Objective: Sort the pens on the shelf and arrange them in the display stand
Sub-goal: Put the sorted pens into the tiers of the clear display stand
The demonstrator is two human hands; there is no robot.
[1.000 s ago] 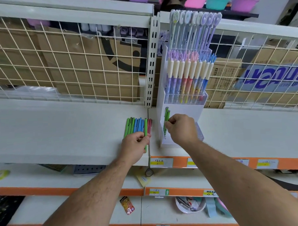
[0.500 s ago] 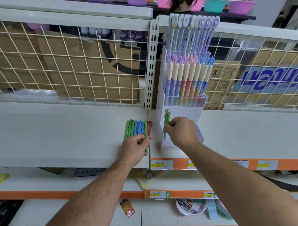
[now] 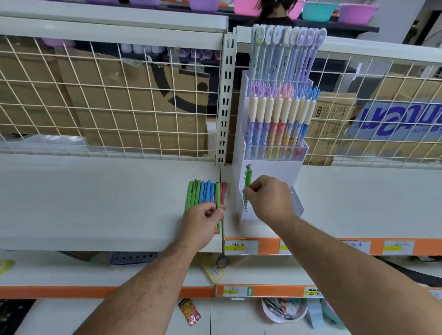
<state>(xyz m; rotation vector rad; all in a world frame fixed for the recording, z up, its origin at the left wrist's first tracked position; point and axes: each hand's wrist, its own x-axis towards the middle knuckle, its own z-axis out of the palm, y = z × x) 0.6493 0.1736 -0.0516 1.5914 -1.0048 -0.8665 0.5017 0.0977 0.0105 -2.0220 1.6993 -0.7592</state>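
Observation:
A row of green, blue and red pens (image 3: 203, 194) lies flat on the white shelf (image 3: 90, 197). My left hand (image 3: 203, 222) rests on their near ends and pinches one green pen (image 3: 218, 205) that sticks out toward me. To the right stands a white tiered display stand (image 3: 267, 165), its upper tiers full of pastel pens (image 3: 281, 117). My right hand (image 3: 271, 199) holds a green pen (image 3: 248, 181) upright in the stand's lowest clear front tier, beside another green pen.
A wire grid backs the shelf, with cardboard boxes (image 3: 137, 102) behind it. A slotted upright post (image 3: 225, 99) stands between the shelf bays. Orange price strips (image 3: 318, 248) line the shelf fronts. Lower shelves hold small items. A person (image 3: 275, 7) stands beyond the shelving.
My right hand has kept the green pen upright in the stand's front tier. My left hand stays on the flat pens, now pinching one green pen. The camera has tilted slightly.

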